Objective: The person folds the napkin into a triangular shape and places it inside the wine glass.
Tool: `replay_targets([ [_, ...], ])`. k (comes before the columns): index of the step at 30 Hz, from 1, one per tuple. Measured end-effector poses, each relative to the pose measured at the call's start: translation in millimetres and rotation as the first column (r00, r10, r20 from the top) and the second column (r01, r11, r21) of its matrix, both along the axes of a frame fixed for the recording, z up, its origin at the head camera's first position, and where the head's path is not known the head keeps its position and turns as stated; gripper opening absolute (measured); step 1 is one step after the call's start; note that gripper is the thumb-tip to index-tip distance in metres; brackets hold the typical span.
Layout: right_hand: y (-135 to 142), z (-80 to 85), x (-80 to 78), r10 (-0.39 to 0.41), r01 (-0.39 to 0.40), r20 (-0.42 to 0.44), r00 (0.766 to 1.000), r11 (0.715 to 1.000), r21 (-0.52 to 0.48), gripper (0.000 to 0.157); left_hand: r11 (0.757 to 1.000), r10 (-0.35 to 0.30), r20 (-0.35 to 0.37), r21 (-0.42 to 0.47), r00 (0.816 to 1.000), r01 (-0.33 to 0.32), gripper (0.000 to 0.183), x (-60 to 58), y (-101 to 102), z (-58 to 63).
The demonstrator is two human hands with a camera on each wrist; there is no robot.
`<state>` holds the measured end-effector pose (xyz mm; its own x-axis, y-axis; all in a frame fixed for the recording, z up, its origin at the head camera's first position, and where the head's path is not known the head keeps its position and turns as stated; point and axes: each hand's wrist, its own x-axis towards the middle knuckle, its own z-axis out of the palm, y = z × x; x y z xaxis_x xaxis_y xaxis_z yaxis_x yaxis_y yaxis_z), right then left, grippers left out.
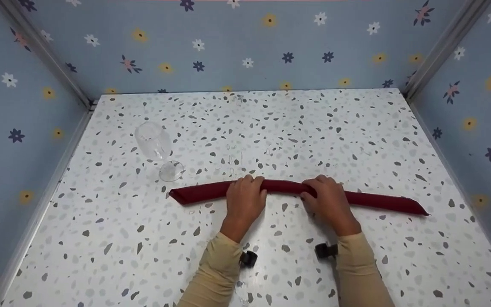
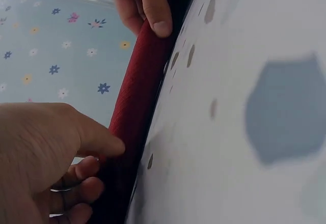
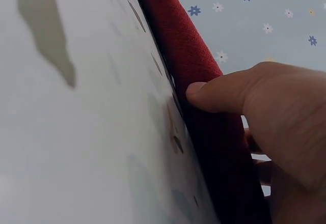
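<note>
A dark red cloth (image 1: 286, 186), rolled into a long tube with slanted, pointed ends, lies crosswise on the table and bows slightly at its middle. My left hand (image 1: 245, 202) grips it left of the middle, thumb on the near side and fingers over the top. To the right of the middle, my right hand (image 1: 330, 204) holds the same roll in a like way. In the left wrist view the thumb presses on the red cloth (image 2: 135, 96) while the fingertips curl at its far side. The right wrist view has the thumb against the roll (image 3: 188, 46), with the other fingers mostly hidden.
Behind the roll's left end stands a clear stemmed glass (image 1: 154, 140), seemingly upside down or tilted; I cannot tell which. The speckled white table (image 1: 279, 273) is bounded by blue flowered panels (image 1: 245, 47) at the back and both sides.
</note>
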<state>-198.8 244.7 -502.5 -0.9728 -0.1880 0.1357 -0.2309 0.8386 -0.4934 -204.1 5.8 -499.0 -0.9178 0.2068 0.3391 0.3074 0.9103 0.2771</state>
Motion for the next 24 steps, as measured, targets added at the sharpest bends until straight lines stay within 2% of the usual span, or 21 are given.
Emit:
replay_targets([
  [8, -5.7, -0.3, 3.9, 0.042, -0.043, -0.071, 0.997, 0.999, -0.011, 0.024, 0.999, -0.039, 0.087, -0.018, 0.995, 0.04, 0.04, 4.0, 7.0, 0.6],
  [14, -11.2, -0.2, 6.6, 0.116, -0.121, -0.161, 0.98, 0.992, -0.022, 0.021, 0.997, -0.068, 0.084, -0.031, 0.994, 0.071, 0.047, 4.2, 7.1, -2.3],
  [20, -14.3, 1.1, 8.8, 0.159, -0.166, -0.134, 0.978, 0.985, -0.041, 0.02, 0.995, -0.084, 0.144, -0.031, 0.986, 0.09, 0.053, 4.8, 8.2, -5.1],
  [24, -15.2, 2.2, 8.5, 0.21, -0.218, -0.145, 0.967, 0.975, -0.04, 0.019, 0.996, -0.089, 0.14, -0.005, 0.986, 0.091, 0.052, 4.2, 8.3, -7.0],
])
